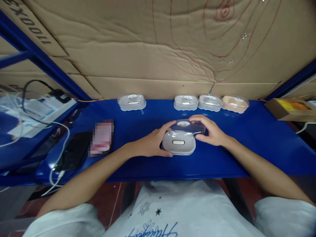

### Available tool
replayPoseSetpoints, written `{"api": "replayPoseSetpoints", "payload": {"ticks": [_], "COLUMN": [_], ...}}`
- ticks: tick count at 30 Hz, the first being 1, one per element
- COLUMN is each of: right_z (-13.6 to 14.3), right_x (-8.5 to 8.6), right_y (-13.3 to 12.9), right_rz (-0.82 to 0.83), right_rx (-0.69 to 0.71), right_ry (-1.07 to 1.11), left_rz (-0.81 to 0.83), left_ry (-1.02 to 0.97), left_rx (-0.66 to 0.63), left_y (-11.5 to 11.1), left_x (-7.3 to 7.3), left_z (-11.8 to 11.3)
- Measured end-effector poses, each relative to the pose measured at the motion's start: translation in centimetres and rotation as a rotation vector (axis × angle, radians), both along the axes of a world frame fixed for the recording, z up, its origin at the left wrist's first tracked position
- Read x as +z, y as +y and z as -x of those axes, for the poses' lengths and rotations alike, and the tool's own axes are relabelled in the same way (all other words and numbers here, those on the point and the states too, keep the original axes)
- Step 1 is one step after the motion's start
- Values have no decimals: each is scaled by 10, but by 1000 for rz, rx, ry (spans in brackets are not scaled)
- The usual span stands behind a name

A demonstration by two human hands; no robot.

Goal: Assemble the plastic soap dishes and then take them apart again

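In the head view, a grey rounded box (170, 146) with a white pill-shaped piece on it sits near the middle of the blue table. My left hand (154, 141) is wrapped round its left side, thumb at the near edge and fingers reaching to the far edge. A clear plastic lid (184, 129) with a round sticker is over the far part of the box, shifted away from me. My right hand (211, 130) grips the lid's right end, fingers on the far side and thumb on the near side. Whether the lid touches the box I cannot tell.
Along the back of the blue table (234, 158) stand a grey lidded box (132, 102), two more grey ones (186, 103) and a peach one (235, 104). To the left lie a phone (101, 137), a black device (74, 149) and white cables. A cardboard box (283, 110) is at right.
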State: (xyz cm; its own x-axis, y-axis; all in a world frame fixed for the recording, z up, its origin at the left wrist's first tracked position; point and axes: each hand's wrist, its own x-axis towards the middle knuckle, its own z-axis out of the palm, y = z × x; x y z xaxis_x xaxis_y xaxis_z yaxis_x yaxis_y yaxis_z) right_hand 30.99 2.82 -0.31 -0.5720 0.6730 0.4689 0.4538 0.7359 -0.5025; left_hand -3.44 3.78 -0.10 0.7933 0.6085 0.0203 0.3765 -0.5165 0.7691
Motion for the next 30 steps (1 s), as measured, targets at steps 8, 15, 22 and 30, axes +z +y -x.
{"api": "replayPoseSetpoints", "payload": {"ticks": [8, 15, 22, 30], "right_z": [-21, 26, 45, 42], "right_x": [-19, -1, -17, -17], "right_y": [19, -28, -42, -38], "right_rz": [11, -9, -130, -125], "right_rx": [-297, 19, 17, -9], "right_ry": [-348, -334, -402, -388], "left_rz": [-52, -238, -169, -105], "left_ry": [180, 97, 41, 2], "left_rx": [-80, -51, -10, 0], "left_y": [4, -1, 0, 3], "left_x": [15, -7, -13, -18], "left_z": [10, -3, -4, -4]}}
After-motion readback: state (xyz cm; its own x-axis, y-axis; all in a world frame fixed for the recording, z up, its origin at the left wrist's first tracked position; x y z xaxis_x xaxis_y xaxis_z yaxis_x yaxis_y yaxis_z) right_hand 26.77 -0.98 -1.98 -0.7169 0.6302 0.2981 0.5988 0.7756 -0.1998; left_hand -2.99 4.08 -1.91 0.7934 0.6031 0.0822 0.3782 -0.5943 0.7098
